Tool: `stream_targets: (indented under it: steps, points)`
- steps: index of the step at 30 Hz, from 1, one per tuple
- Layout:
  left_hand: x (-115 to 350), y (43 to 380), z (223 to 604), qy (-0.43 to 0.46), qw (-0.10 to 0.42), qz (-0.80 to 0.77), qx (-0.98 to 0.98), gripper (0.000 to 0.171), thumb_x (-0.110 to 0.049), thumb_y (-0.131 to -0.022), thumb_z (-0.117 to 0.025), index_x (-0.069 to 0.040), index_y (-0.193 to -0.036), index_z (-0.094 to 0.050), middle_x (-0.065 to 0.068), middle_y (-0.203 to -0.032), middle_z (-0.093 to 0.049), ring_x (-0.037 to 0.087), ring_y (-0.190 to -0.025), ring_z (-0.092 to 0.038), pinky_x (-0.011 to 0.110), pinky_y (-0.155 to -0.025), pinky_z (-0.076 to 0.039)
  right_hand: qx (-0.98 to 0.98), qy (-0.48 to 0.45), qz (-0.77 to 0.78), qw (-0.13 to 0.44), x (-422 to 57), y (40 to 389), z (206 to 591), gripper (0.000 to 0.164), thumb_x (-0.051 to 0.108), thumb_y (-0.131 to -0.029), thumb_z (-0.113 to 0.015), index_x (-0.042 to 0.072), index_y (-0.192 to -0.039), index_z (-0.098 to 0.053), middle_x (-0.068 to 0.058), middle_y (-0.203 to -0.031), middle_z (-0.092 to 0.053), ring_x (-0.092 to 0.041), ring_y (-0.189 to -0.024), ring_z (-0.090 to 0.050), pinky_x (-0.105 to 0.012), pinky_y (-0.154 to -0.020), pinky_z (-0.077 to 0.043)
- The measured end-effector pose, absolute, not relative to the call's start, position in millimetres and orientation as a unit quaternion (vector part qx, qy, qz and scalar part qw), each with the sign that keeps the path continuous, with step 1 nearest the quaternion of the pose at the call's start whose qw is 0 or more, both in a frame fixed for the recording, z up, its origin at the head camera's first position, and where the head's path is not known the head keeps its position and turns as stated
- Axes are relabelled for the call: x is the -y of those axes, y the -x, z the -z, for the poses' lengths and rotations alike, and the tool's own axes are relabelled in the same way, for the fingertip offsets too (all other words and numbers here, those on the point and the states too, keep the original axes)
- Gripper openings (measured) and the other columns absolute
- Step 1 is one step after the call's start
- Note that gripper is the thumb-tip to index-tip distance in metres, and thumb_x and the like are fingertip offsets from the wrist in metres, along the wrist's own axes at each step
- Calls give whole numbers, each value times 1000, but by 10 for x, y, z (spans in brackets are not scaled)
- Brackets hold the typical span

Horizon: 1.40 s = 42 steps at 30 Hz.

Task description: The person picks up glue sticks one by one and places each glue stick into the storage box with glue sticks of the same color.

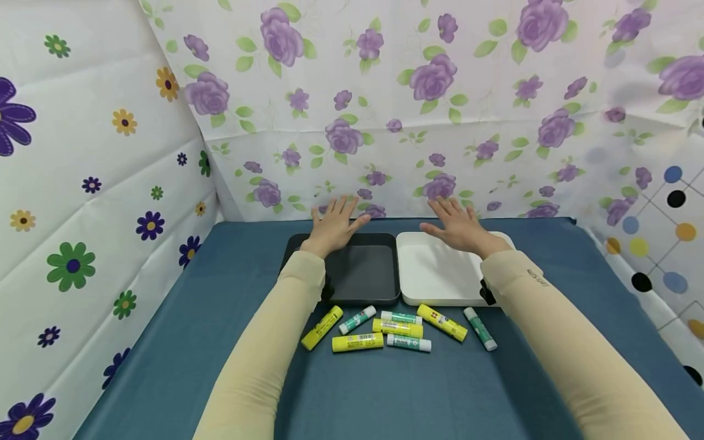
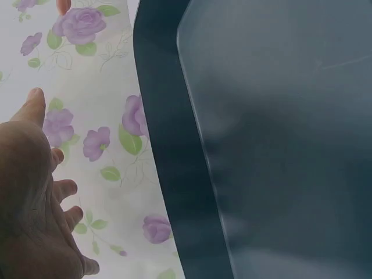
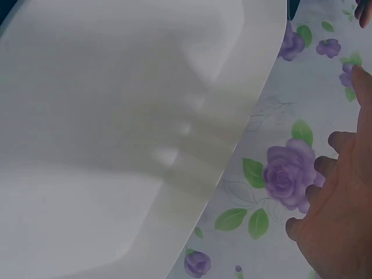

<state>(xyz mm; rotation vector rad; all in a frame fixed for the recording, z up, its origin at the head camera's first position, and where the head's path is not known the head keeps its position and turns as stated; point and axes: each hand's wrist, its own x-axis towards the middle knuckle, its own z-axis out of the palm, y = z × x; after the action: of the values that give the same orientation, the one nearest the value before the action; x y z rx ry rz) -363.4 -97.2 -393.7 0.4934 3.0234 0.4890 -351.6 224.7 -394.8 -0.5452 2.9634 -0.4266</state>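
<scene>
My left hand (image 1: pixel 334 228) is held over the far part of the black tray (image 1: pixel 365 272), fingers spread and holding nothing. Over the white tray (image 1: pixel 434 275), my right hand (image 1: pixel 461 228) is likewise spread and holds nothing. In the wrist views both palms hang above the trays' far rims. Several glue sticks lie in front of the trays. Some are yellow, such as the yellow glue stick (image 1: pixel 357 342) at the front and a slanted yellow glue stick (image 1: pixel 442 322); others are green with white ends, like the green glue stick (image 1: pixel 480 329) at the right.
The two trays stand side by side on a blue-covered table (image 1: pixel 385 397). A flowered curtain (image 1: pixel 341 73) hangs behind the table's far edge. Patterned sheets also hang at the left (image 1: pixel 104 201) and right.
</scene>
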Motion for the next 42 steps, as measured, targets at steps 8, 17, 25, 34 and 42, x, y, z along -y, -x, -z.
stream_targets:
  steps: [8, 17, 25, 34, 42]
  points:
    - [1045, 3531, 3895, -162, 5, -175, -971, 78, -66, -107, -32, -25, -170, -10, 10, -175, -6, 34, -160, -2, 73, -121, 7, -967, 191, 163, 48, -2239, 3486, 3944, 91, 70, -105, -35, 11, -169, -9, -20, -173, -1, -45, -158, 7, -70, -122, 10]
    - [1108, 3514, 3917, -169, -3, -185, -968, 78, -66, -107, -32, -25, -170, -10, 10, -175, -6, 33, -161, 0, 73, -120, 10, -958, 213, 185, 55, -2240, 3416, 3867, 93, 71, -103, -39, 11, -169, -9, -22, -173, -3, -47, -157, 6, -70, -122, 10]
    - [1187, 3441, 3921, -176, 3, -194, -965, 77, -65, -108, -34, -26, -170, -10, 10, -175, -6, 33, -161, -1, 73, -121, 10, -954, 230, 183, 60, -2200, 3342, 3841, 84, 58, -107, -46, 13, -169, -13, -19, -173, -5, -46, -158, 3, -70, -123, 7]
    - [1332, 3336, 3901, -177, 16, -213, -961, 76, -64, -108, -33, -25, -170, -12, 9, -175, -6, 32, -161, -1, 74, -121, 8, -943, 252, 205, 69, -2137, 3242, 3829, 80, 52, -109, -48, 13, -169, -13, -17, -174, -6, -43, -158, 5, -68, -124, 7]
    - [1408, 3254, 3895, -173, 25, -212, -962, 77, -64, -108, -34, -26, -170, -9, 10, -175, -6, 32, -161, -2, 74, -120, 9, -935, 270, 216, 81, -2122, 3151, 3857, 81, 50, -109, -50, 13, -169, -12, -17, -174, -4, -40, -159, 8, -67, -125, 6]
